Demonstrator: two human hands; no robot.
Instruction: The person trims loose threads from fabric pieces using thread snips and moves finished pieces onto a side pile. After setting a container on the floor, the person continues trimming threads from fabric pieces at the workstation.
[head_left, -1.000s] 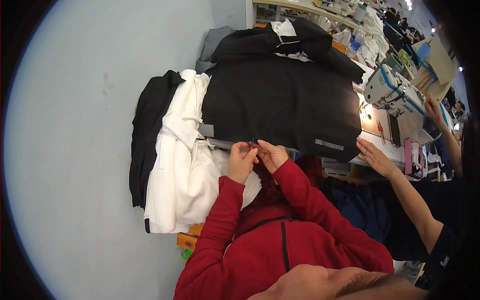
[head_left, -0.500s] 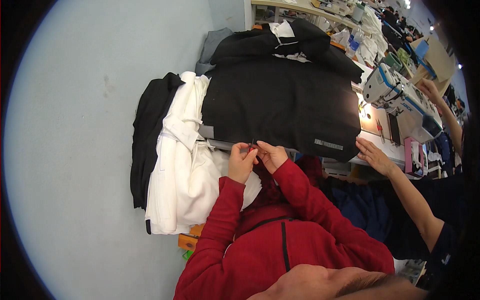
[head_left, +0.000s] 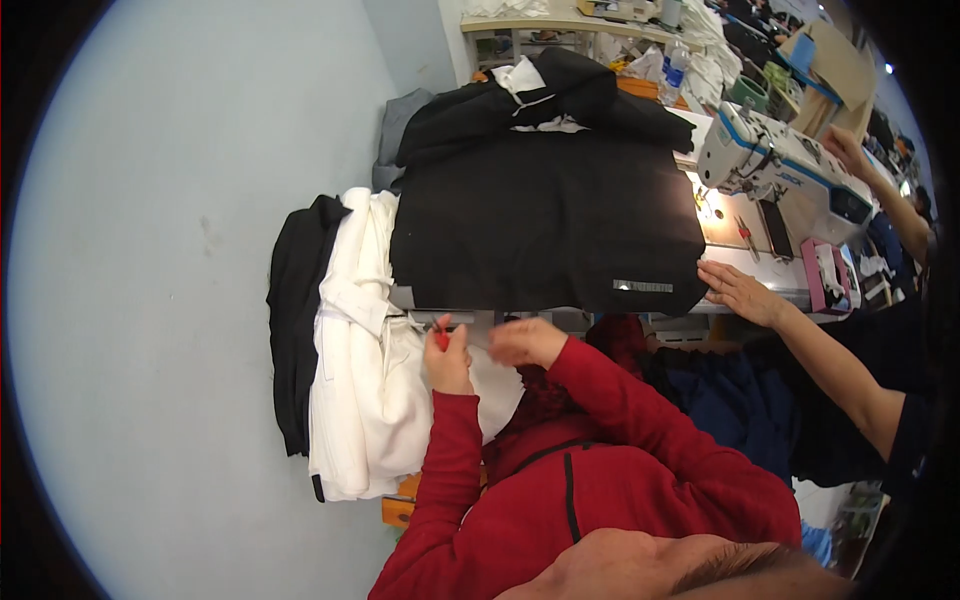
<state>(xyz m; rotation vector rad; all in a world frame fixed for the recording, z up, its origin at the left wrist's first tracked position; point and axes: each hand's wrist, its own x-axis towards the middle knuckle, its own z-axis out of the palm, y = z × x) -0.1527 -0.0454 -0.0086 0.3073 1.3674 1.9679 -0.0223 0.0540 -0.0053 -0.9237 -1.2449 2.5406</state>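
My left hand (head_left: 449,358) is closed around small red-handled snips (head_left: 442,338), their dark tip pointing up and left; much of them is hidden by my fingers. It is over the white cloth (head_left: 365,430), just below the table's front edge. To its right, my right hand (head_left: 530,343) is apart from it, fingers loosely stretched and blurred, with nothing visible in them. Above both hands lies a black fabric panel (head_left: 500,220) with a grey lettered label (head_left: 642,286) near its lower right corner. A co-worker's hand (head_left: 738,292) rests at the panel's right edge.
A white sewing machine (head_left: 785,165) with a lit needle area stands at right. Near it lie another pair of red-handled snips (head_left: 746,236), a phone (head_left: 774,228) and a pink box (head_left: 826,275). Bunched black cloth (head_left: 570,90) lies behind; a wall (head_left: 180,260) bounds the left.
My hands have come apart. The left moved left and down with the snips, and the right drew down from the panel's edge. The camera view has shifted slightly.
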